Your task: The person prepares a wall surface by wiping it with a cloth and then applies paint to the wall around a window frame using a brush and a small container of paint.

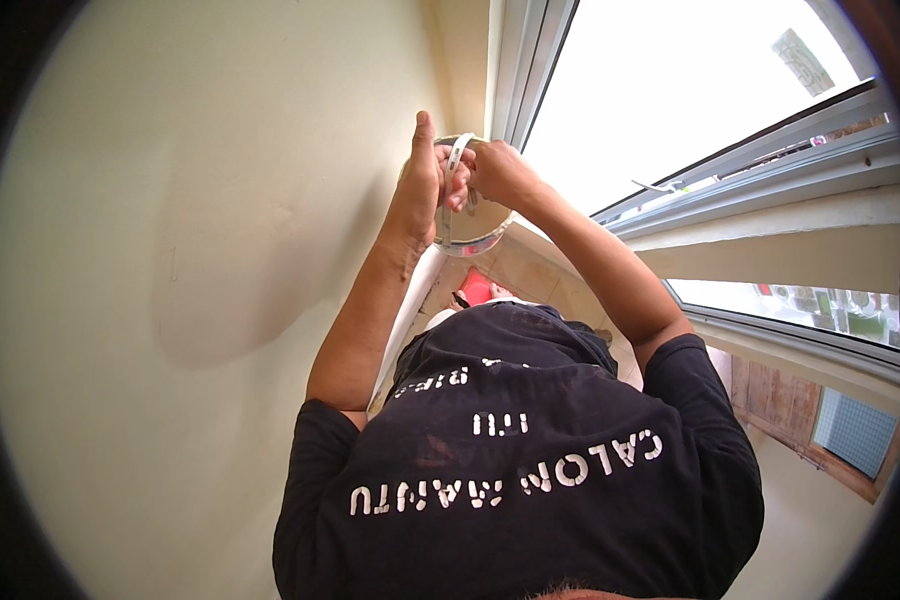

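Raised in front of me by the pale wall, both hands are close together at a round loop (478,246) with a thin, pale rim. A flat white strip (457,156) with small dark marks curves down across the loop. My left hand (426,195) has its thumb pointing up and its fingers curled in at the strip. Against the loop's upper right, my right hand (504,172) is closed, its knuckles turned outward. Its fingertips are hidden, so exactly what it pinches cannot be made out.
A smooth cream wall (220,200) rises close on my left. On the right, a bright window with a grey metal frame (750,195) stands above a second, lower window. Below are floor tiles (540,275), my feet and a red object (478,286). A wooden panel (785,400) shows at lower right.
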`<state>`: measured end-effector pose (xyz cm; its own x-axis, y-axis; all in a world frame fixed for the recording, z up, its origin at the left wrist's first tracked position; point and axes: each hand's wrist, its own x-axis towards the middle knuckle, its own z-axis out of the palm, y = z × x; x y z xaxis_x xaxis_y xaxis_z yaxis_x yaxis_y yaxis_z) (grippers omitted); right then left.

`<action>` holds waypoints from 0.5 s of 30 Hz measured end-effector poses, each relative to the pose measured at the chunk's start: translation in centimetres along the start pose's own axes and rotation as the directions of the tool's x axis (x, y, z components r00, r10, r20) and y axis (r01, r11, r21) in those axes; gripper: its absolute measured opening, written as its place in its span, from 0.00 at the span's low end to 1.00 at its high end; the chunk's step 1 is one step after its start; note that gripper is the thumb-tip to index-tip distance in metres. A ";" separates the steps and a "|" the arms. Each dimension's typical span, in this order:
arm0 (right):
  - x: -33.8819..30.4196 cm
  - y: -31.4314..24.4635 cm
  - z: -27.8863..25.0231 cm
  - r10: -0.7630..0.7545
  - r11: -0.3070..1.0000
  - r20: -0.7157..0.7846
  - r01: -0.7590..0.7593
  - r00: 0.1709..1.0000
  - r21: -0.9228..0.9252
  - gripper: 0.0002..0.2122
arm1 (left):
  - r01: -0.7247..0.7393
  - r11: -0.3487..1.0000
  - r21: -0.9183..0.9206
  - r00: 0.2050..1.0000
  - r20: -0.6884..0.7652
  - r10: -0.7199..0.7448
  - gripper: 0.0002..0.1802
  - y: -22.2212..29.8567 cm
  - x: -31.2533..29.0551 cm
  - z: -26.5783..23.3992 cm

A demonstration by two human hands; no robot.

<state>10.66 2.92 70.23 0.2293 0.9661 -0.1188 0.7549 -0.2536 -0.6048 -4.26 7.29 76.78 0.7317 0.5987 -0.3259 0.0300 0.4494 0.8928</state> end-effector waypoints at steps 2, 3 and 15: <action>0.3 0.8 0.5 0.008 1.000 0.013 -0.008 1.000 0.016 0.14 | 0.008 1.000 -0.004 1.000 0.001 -0.008 0.50 -0.2 0.2 0.1; 0.3 0.7 0.3 0.015 1.000 0.029 -0.015 0.999 0.004 0.13 | 0.009 1.000 -0.006 1.000 0.003 -0.009 0.50 -0.2 0.2 0.1; -5.4 2.9 -7.0 0.247 0.725 0.044 -0.214 0.968 0.655 0.12 | 0.022 0.998 -0.052 1.000 -0.020 -0.023 0.52 -0.2 0.2 0.1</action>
<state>15.88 -3.35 74.60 0.3815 0.8748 -0.2987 0.0960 -0.3589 -0.9284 -4.04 7.22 76.63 0.7169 0.6015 -0.3525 0.0104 0.4963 0.8681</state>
